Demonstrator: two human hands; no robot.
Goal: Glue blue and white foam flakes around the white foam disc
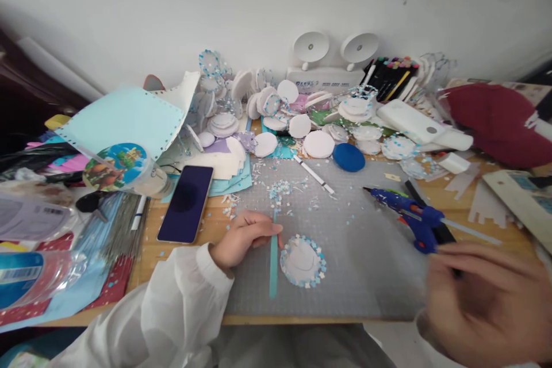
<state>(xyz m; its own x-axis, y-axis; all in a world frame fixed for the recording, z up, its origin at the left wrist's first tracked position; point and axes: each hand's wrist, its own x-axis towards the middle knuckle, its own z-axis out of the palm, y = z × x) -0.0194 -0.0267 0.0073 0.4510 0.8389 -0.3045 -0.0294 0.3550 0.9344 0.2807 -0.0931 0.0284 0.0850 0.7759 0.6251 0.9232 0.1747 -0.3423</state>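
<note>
My left hand (pixel 248 237) pinches a narrow teal paper strip (pixel 273 270) between thumb and fingers, low over the grey cutting mat. Just right of the strip lies a white paper disc (pixel 302 260), its edge ringed with small blue and white flower-shaped pieces. My right hand (pixel 491 299) is at the lower right, smeared by motion, so its grip is unclear; a small dark spot shows by its fingers. Nearest to it is a blue hot glue gun (pixel 409 213), lying on the mat with its nozzle to the left and a glue stick out of its back.
Tiny paper pieces (pixel 280 191) lie scattered on the cutting mat (pixel 357 276) near a white pen (pixel 314 175). A phone (pixel 185 204) lies at left beside a plastic cup (pixel 125 169). White discs (pixel 319 144), a blue lid (pixel 349 157) and a white lamp (pixel 325 77) crowd the back.
</note>
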